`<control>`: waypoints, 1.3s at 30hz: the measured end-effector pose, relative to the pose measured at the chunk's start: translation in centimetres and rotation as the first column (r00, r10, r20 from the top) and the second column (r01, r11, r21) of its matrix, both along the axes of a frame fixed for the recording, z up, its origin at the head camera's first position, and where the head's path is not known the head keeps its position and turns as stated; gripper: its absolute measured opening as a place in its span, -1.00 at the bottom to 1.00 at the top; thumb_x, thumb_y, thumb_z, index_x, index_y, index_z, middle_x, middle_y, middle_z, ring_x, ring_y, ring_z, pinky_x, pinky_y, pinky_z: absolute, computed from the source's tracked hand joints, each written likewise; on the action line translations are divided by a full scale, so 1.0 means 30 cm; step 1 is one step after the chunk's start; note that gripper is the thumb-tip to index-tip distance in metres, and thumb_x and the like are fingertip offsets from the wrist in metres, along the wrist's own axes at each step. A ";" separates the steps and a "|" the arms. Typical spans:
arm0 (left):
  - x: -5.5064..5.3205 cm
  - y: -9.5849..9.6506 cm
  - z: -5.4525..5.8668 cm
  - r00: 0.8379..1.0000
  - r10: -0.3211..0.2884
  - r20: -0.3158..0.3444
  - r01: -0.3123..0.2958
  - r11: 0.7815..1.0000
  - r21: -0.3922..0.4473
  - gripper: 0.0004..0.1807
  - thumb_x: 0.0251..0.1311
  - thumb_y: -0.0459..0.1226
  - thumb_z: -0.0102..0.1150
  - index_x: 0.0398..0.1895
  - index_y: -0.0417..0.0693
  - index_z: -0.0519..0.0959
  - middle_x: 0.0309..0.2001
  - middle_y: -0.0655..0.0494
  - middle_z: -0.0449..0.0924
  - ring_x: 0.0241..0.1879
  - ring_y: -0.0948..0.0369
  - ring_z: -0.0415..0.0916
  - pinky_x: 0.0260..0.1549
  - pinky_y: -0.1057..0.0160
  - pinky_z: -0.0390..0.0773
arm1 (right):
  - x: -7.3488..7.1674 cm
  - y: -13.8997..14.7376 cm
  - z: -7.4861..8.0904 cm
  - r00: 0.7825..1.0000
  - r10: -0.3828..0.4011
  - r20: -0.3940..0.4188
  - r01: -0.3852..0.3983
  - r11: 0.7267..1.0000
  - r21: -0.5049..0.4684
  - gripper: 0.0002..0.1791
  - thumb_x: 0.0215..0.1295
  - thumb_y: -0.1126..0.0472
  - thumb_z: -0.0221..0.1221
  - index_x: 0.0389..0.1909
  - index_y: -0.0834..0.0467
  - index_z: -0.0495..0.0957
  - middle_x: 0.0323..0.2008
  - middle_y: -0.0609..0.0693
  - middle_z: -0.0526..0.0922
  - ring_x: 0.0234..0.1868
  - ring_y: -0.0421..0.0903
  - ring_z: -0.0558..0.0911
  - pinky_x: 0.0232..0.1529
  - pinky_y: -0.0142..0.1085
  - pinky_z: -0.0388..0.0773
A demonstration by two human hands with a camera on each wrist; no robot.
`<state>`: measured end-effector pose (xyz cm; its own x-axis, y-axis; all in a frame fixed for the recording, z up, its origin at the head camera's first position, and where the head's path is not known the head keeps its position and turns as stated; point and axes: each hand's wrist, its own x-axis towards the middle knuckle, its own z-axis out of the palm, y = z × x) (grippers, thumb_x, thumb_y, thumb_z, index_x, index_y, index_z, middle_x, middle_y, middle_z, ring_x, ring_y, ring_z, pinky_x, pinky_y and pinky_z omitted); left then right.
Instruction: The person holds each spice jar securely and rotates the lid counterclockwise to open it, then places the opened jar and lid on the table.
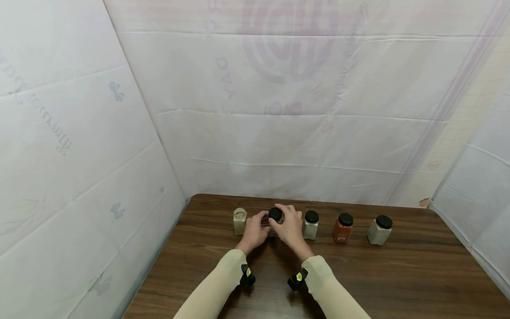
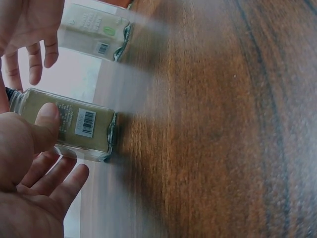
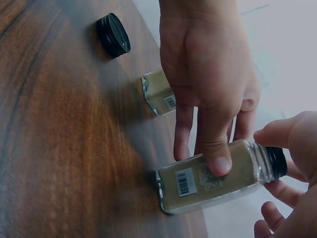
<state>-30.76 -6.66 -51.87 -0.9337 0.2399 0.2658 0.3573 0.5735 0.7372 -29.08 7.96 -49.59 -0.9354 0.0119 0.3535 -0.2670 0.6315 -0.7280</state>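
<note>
My left hand (image 1: 255, 231) holds the body of a square glass spice jar (image 2: 74, 124), its thumb (image 2: 45, 124) lying along the side above the barcode label. The jar is filled with greenish-brown powder and stands upright. Around the black lid (image 1: 275, 213) at its top, my right hand (image 1: 290, 226) curls thumb and fingers; in the right wrist view these sit at the lid and the threaded neck. Just left of my left hand is a lidless jar (image 1: 240, 221) of pale powder. A loose black lid (image 3: 114, 34) lies on the table in the right wrist view.
To the right, three more black-lidded jars stand in a row: a pale one (image 1: 311, 226), an orange-red one (image 1: 342, 228) and another pale one (image 1: 379, 230). The brown wooden table (image 1: 418, 274) backs onto a white sheet wall (image 1: 303, 133).
</note>
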 end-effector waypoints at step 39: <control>-0.003 -0.010 -0.004 0.999 -0.024 0.024 0.023 0.998 0.053 -0.58 0.26 -0.30 0.42 0.17 -0.12 0.59 0.04 -0.06 0.71 0.04 0.05 0.70 0.00 0.09 0.67 | 0.049 0.042 0.066 0.992 0.068 -0.102 -0.069 0.998 -0.002 -0.44 0.23 0.15 0.47 0.24 0.15 0.60 -0.02 0.15 0.57 -0.02 0.18 0.51 -0.12 0.02 0.38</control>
